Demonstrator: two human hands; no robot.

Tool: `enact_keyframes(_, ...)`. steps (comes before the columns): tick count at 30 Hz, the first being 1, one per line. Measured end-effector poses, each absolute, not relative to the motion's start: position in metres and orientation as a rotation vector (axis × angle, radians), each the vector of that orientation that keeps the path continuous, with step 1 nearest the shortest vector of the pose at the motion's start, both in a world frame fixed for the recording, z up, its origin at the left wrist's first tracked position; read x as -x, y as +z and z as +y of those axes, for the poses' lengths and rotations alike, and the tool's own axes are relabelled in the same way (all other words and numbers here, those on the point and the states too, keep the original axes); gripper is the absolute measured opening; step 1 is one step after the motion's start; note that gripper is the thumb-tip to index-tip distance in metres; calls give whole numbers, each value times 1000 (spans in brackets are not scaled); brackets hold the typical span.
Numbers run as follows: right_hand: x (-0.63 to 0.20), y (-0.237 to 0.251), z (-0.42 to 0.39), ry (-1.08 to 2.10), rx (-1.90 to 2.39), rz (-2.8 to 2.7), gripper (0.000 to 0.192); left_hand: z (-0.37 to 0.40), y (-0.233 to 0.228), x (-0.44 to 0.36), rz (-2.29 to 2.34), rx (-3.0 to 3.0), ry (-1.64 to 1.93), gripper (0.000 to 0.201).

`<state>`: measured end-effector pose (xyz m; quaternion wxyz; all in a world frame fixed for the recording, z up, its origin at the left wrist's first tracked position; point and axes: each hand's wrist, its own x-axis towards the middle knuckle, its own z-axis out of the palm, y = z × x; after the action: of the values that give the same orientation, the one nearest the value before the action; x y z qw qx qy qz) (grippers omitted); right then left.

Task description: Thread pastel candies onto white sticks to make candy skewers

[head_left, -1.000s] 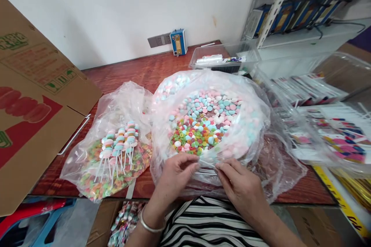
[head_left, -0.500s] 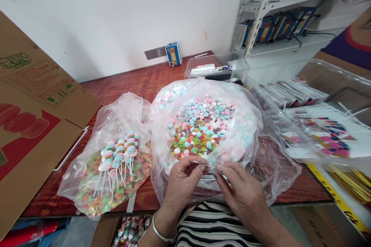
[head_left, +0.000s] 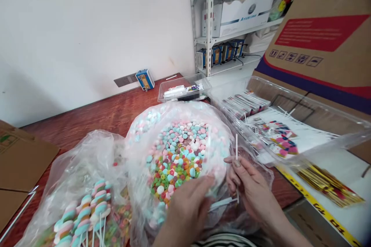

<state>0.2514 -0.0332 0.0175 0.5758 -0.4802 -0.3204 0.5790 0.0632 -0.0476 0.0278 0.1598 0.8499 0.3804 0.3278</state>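
Observation:
My right hand pinches a thin white lollipop stick, which stands nearly upright between thumb and fingers. Motion blurs my left hand, over the near side of a large clear plastic bag; whether it holds anything is unclear. Inside that bag lie pink, blue and white round marshmallows and small colourful ring gummies. To the left, several finished marshmallow lollipops with twisted pastel stacks rest on another clear bag of ring gummies.
At right, a clear plastic tray holds printed cards and sticks. Gold twist ties lie before it. A smaller clear bin stands behind the candy. Cardboard boxes flank both sides, and a metal shelf stands behind.
My hands were together at the bag's front edge; now they are apart, the right one holding a stick upright. The view has swung right.

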Motion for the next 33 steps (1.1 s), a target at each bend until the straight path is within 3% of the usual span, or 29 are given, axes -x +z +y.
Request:
enact_keyframes(4,-276,4,-2,924,1416,-1293,29,18,39,-51,1441,-2374,655,27)
enact_keyframes(9,-264,1,32,459,1782,-1660,44,108,34,-66,1622,-2438,324,23)
enact_keyframes(12,-252,0,53,363,1875,-1657,53,150,21,-86,1621,-2481,284,22)
enact_keyframes(17,-262,-13,81,567,1708,-1495,21,197,11,-114,1629,-2551,255,31)
enact_keyframes(21,-272,-11,79,805,1479,-1446,25,225,18,-124,1558,-2633,344,35)
enact_keyframes(23,-270,-2,74,1122,1275,-1243,24,233,19,-126,1439,-2686,342,41)
enact_keyframes(26,-263,11,68,1544,994,-803,21,236,18,-129,1200,-2758,288,35)
enact_keyframes(33,-257,32,53,1768,841,-668,14,228,31,-114,1024,-2838,293,37)
